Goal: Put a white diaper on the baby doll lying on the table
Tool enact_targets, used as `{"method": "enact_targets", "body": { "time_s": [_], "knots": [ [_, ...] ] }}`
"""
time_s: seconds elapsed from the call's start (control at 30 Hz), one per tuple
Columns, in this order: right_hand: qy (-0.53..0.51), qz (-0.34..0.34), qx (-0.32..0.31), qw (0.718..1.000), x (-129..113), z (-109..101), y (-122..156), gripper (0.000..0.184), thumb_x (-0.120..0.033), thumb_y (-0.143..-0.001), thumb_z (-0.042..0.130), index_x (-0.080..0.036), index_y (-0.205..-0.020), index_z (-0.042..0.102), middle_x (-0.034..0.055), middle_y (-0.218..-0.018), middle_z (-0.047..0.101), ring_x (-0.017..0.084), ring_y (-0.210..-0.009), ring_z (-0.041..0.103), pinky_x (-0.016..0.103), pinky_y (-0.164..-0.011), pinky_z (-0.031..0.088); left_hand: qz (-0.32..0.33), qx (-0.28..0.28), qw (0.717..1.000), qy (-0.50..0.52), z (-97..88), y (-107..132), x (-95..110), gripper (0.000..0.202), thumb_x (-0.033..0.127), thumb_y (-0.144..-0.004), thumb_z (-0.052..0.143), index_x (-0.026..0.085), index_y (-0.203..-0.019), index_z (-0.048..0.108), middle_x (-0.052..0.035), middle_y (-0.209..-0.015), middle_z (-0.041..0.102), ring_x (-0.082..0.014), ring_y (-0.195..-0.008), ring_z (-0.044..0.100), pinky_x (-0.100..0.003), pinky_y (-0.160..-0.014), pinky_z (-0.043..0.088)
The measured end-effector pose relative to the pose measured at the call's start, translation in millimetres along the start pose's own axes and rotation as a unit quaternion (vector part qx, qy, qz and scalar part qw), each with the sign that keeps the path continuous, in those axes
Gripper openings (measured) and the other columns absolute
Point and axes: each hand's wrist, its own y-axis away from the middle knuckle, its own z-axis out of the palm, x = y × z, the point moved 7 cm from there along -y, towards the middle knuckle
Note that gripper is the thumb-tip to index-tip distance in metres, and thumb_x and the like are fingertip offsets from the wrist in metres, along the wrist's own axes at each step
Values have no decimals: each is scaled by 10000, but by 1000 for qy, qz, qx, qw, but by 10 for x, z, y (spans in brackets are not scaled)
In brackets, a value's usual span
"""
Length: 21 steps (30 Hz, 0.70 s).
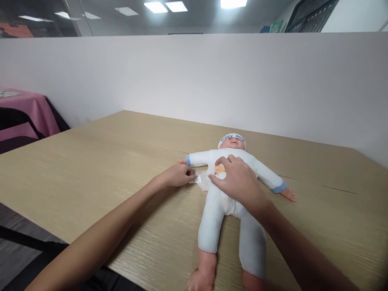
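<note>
A baby doll [209, 222] in white clothes with blue cuffs lies on its back on the table, arms spread and head at the far end. A white diaper [230, 206] sits between its legs and over its lower belly. One wing of this diaper sticks out flat to the left of the doll's waist. My left hand [177, 175] pinches the end of that wing. Over the doll's belly, my right hand [238, 180] has its thumb and index finger apart, and it hides part of the printed shirt front and the diaper's right side.
The doll rests on a wide wooden table [121, 161] with thin seams across its top. Behind it stands a white partition [194, 81]. At the far left are a pink-covered table [33, 107] and a dark chair.
</note>
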Motion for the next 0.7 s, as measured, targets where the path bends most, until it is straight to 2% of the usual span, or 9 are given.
{"method": "enact_targets", "body": {
  "time_s": [0.1, 0.23, 0.33, 0.47, 0.53, 0.6, 0.63, 0.7],
  "knots": [
    [1, 0, -6, 1000, -18, -14, -2, 302, -455, -936, 799, -228, -1128, 748, 87, -1123, 727, 307, -1029, 657, 392, -798, 417, 3, -18, 995, 94, -134, -40, 47, 444, 588, -910, 639, 217, -684, 547, -4, -751, 557, -172, -681, 489, -317, -650, 367],
    [4, 0, -12, 1000, -45, -24, -1, 298, -444, -948, 779, -219, -1142, 750, 103, -1142, 732, 318, -1044, 663, 405, -813, 433, 9, -13, 979, 202, -235, -142, 261, 479, 644, -883, 673, 212, -698, 582, 10, -728, 516, -161, -693, 448, -314, -673, 362],
    [3, -7, -10, 1000, -76, -37, 16, 305, -424, -977, 732, -210, -1194, 744, 119, -1157, 740, 334, -1068, 669, 419, -833, 447, 21, -10, 966, 256, -147, -261, 510, 462, 617, -857, 721, 204, -682, 609, 16, -720, 513, -154, -702, 436, -313, -685, 351],
    [-49, -1, -8, 999, -42, -70, 21, 378, -378, -1004, 673, -194, -1332, 708, 125, -1248, 768, 349, -1155, 687, 431, -909, 474, 30, -22, 949, 314, 85, -391, 782, 348, 493, -857, 723, 190, -691, 683, 2, -731, 575, -153, -710, 466, -311, -679, 357],
    [-107, 6, -21, 994, 20, -82, 0, 548, -419, -999, 685, -188, -1493, 626, 130, -1348, 762, 358, -1232, 682, 440, -965, 485, 26, -17, 941, 336, 167, -421, 835, 342, 479, -849, 727, 192, -671, 671, 0, -720, 583, -155, -698, 475, -310, -658, 358],
    [-168, 19, -53, 984, 98, -73, -30, 731, -473, -977, 718, -184, -1618, 517, 125, -1351, 768, 353, -1244, 688, 440, -978, 497, 24, -10, 936, 351, 214, -433, 849, 355, 497, -850, 741, 197, -676, 666, 6, -707, 573, -154, -684, 473, -307, -639, 349],
    [-192, 27, -70, 978, 139, -64, -45, 770, -489, -970, 726, -189, -1640, 494, 113, -1309, 781, 342, -1219, 699, 432, -966, 503, 29, -9, 933, 359, 227, -435, 854, 359, 511, -858, 744, 196, -698, 682, 4, -720, 585, -154, -687, 481, -305, -640, 353],
    [-224, 44, -93, 969, 221, -53, -73, 724, -496, -981, 714, -217, -1621, 525, 82, -1208, 796, 310, -1129, 718, 409, -928, 506, 47, -13, 927, 373, 241, -442, 867, 380, 542, -904, 710, 191, -758, 720, -13, -777, 631, -159, -719, 517, -301, -662, 382]
  ]
}}
